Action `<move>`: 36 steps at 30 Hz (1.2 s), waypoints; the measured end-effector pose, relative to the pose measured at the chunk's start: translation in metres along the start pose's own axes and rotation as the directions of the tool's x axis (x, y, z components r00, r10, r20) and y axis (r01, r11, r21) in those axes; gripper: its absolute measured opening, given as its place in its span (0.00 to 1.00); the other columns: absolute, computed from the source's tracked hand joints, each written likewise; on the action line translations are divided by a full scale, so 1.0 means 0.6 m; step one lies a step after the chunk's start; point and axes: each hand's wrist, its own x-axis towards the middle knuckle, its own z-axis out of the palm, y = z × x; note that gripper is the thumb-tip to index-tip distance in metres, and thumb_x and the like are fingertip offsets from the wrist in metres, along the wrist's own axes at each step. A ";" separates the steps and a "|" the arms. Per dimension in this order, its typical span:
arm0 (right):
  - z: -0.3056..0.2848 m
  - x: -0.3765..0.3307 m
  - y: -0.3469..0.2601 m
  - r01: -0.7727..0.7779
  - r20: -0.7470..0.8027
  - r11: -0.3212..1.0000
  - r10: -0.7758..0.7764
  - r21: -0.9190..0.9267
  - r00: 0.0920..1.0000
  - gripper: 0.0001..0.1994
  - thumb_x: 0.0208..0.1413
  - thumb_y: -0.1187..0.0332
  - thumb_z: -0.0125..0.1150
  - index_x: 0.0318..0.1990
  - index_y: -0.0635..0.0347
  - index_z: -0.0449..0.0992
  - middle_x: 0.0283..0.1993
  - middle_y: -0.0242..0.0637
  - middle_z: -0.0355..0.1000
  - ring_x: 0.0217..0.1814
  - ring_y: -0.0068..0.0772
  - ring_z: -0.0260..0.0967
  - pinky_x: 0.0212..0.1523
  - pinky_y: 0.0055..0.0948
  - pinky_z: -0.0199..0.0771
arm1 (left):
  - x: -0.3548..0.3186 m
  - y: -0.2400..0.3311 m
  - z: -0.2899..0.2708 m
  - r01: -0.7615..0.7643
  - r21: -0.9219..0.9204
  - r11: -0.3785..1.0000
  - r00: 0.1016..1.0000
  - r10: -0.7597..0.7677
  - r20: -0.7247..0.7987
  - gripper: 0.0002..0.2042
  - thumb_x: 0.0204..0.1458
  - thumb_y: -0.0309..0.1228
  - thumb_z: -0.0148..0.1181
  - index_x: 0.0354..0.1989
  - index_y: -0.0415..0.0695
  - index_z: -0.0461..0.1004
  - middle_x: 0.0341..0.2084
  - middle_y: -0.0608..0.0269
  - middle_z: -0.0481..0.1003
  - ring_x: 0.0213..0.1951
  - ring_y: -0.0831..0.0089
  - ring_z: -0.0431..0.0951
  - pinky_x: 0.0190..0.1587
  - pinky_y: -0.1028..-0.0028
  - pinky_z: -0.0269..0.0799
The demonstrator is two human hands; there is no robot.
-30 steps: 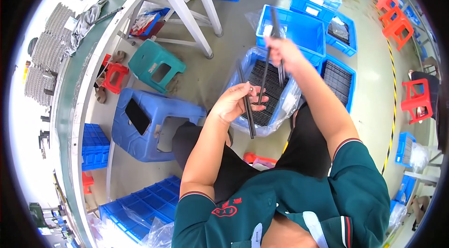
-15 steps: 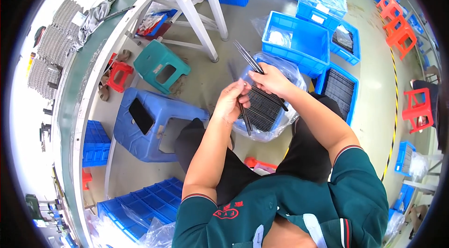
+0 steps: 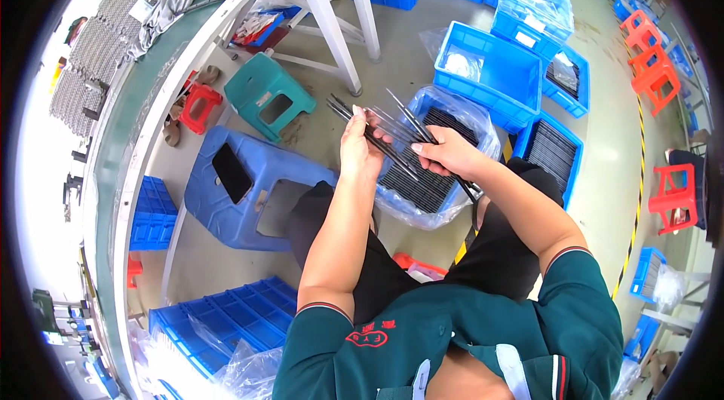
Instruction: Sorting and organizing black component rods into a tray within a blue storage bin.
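Observation:
My left hand (image 3: 359, 151) is closed round a few thin dark rods (image 3: 398, 159) that slant down to the right. In my right hand (image 3: 452, 153) is another bunch of thin dark rods (image 3: 408, 116), with ends sticking out above and below the fist. Some rods between the two hands are blurred, and I cannot tell which hand has them. Both hands are held over a plastic-lined blue bin (image 3: 486, 125), where many similar dark rods (image 3: 422, 190) lie side by side. The clear liner (image 3: 445, 217) bulges over its edge.
A blue stool (image 3: 283, 166) with a black phone (image 3: 231, 173) on it stands at my left, near a green stool (image 3: 270, 95). Beyond the bin is an open blue crate (image 3: 490, 83); another crate of rods (image 3: 550, 150) sits to the right. A long workbench (image 3: 162, 76) runs along the left.
My left hand has turned, so its rods now slant instead of hanging nearly upright. My right hand has moved slightly down and toward me, with its rods still gripped.

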 end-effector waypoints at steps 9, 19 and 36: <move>-0.002 0.005 0.001 0.042 -0.107 0.996 -0.033 0.084 0.994 0.10 0.54 0.65 0.57 0.30 0.59 0.63 0.20 0.31 0.66 0.13 0.15 0.57 0.11 0.16 0.54 | -0.012 -0.023 0.011 0.090 0.007 0.996 0.996 -0.090 0.027 0.15 0.56 0.42 0.52 0.32 0.41 0.68 0.18 0.69 0.60 0.21 0.77 0.61 0.25 0.75 0.61; 0.006 0.024 0.013 0.003 -0.144 0.958 0.040 0.287 0.989 0.07 0.55 0.69 0.55 0.32 0.59 0.63 0.19 0.31 0.63 0.12 0.19 0.55 0.10 0.19 0.52 | -0.016 -0.040 0.026 -0.006 0.281 0.960 0.999 0.017 -0.034 0.14 0.55 0.41 0.55 0.28 0.42 0.70 0.15 0.74 0.58 0.18 0.82 0.57 0.19 0.81 0.55; -0.030 0.047 -0.016 0.024 -0.167 0.938 0.036 0.346 0.985 0.08 0.56 0.62 0.56 0.33 0.55 0.68 0.16 0.20 0.54 0.12 0.12 0.47 0.13 0.16 0.44 | -0.029 -0.046 0.027 0.194 0.333 0.923 0.980 -0.196 -0.028 0.13 0.56 0.39 0.54 0.25 0.44 0.69 0.14 0.74 0.62 0.14 0.84 0.55 0.15 0.82 0.49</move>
